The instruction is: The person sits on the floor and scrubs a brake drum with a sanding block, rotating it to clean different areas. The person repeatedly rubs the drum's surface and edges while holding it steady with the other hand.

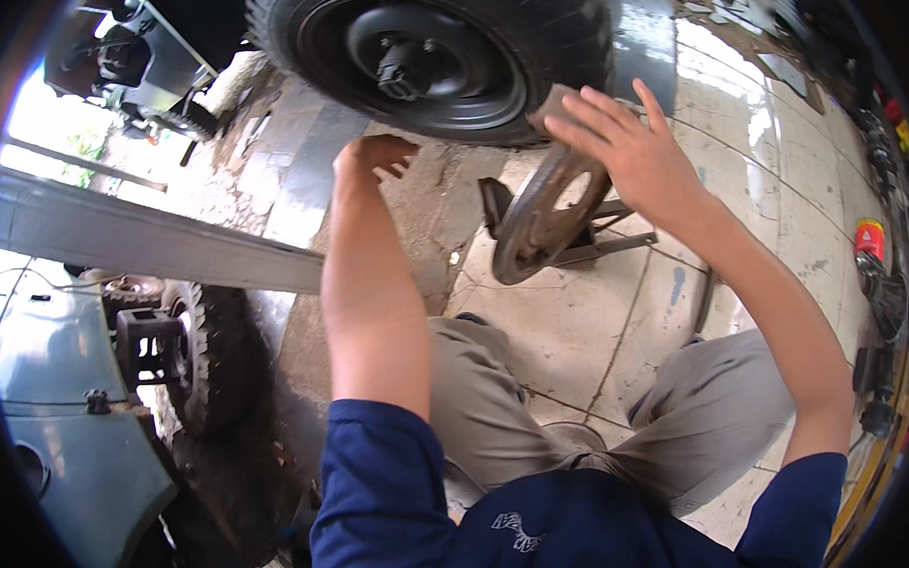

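A rusty round metal plate (537,222) with a long slot stands tilted on edge in front of me, by a dark metal stand (606,247). Over its top edge is my right hand (634,155), fingers spread. A small brownish flat piece (553,104) shows at its fingertips, seemingly pinched against the hidden thumb; I cannot make out its material. My left hand (379,156) hovers below the wheel (437,58), with its fingers loosely bent and apart and nothing visible in them. The black-tyred wheel has a protruding hub.
A grey metal beam (166,229) reaches in from the left, above a blue-grey vehicle body (80,411) and another knobbly tyre (227,361). Cream tiles (583,329) cover the floor between my knees. A red can (870,238) and assorted tools line the right edge.
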Demonstrator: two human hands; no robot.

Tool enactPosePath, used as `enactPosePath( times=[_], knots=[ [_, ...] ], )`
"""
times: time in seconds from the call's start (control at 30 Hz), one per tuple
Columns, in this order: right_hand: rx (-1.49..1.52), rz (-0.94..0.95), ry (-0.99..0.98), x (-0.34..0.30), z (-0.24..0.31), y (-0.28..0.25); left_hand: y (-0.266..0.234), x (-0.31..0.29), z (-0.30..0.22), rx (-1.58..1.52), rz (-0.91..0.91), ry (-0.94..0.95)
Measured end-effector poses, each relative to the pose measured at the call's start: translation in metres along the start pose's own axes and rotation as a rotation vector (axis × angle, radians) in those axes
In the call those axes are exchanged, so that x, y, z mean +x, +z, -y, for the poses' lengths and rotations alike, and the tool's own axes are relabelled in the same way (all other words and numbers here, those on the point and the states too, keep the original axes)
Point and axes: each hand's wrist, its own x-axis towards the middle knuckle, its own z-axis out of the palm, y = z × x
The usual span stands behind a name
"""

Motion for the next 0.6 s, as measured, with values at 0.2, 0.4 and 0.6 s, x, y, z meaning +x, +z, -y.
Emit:
enactPosePath(
  times=[0.2, 0.4, 0.6],
  knots=[
    [0.105, -0.097, -0.053, 0.004, 0.022, 0.005, -0.005, 0.008, 0.031, -0.031, -0.005, -0.041],
    [0.127, -0.063, -0.081, -0.003, 0.005, 0.011, -0.004, 0.022, 0.007, -0.037, 0.017, -0.054],
    [0.191, 0.052, -0.131, 0.004, 0.038, -0.014, -0.007, 0.010, 0.014, -0.025, 0.012, -0.066]
  ],
)
